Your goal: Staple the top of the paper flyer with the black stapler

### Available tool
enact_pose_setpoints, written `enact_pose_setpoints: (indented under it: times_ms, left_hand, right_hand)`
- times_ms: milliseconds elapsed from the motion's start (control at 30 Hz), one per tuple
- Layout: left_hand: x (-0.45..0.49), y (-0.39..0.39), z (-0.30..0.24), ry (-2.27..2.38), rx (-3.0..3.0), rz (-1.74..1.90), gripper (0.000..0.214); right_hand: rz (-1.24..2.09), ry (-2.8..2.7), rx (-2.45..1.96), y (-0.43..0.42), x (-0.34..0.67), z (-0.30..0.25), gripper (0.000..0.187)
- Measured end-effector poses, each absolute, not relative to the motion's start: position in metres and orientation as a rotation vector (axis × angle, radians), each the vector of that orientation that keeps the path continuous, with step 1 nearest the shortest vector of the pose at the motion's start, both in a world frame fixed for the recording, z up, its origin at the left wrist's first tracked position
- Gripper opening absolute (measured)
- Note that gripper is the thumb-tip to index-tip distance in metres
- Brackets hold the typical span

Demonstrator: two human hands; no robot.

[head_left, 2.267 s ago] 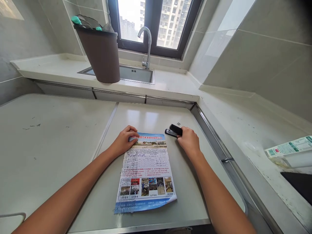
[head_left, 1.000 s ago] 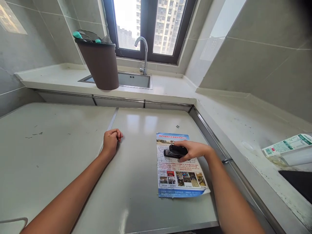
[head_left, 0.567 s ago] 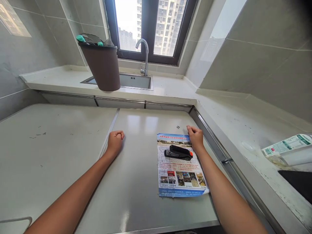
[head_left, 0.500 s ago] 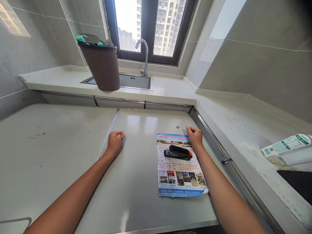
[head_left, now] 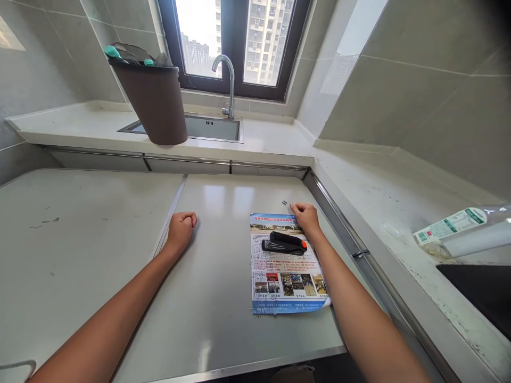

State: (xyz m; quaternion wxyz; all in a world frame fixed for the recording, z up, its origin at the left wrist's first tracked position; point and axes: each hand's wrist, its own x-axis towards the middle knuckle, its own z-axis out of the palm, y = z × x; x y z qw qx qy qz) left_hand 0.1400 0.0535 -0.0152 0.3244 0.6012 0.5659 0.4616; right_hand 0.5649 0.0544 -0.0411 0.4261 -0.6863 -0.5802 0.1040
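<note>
My left hand (head_left: 181, 231) rests on the table as a closed fist, with nothing showing in it. Over the upper right corner of a printed flyer (head_left: 287, 306) lies my right hand (head_left: 306, 217), its thumb and fingers pressed together; no object shows between them. Two small dark staple strips (head_left: 284, 202) lie just left of its fingertips, apart from them. A black stapler (head_left: 284, 243) with an orange end sits on the flyer, below my right hand. Many staples line the flyer's left side and lower left edge.
The white table (head_left: 215, 276) has a seam and dark scraps (head_left: 50, 219) on its left part. Behind it stand a brown bin (head_left: 154, 103), a sink (head_left: 211, 127) and a faucet (head_left: 229, 80). A labelled plastic bottle (head_left: 463, 229) lies on the right counter (head_left: 359, 181).
My right hand has moved left, closer to the staple strips. The left fist stays in place. The whole view has shifted slightly.
</note>
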Motion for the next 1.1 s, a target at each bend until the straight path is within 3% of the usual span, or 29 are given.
enact_pose_setpoints:
  times_ms: [1100]
  left_hand:
    - [0.1425, 0.0516, -0.0111, 1.478, 1.559, 1.186, 0.008]
  right_hand:
    - [0.24, -1.472, -1.78, 0.0533, 0.562, -0.0383, 0.053]
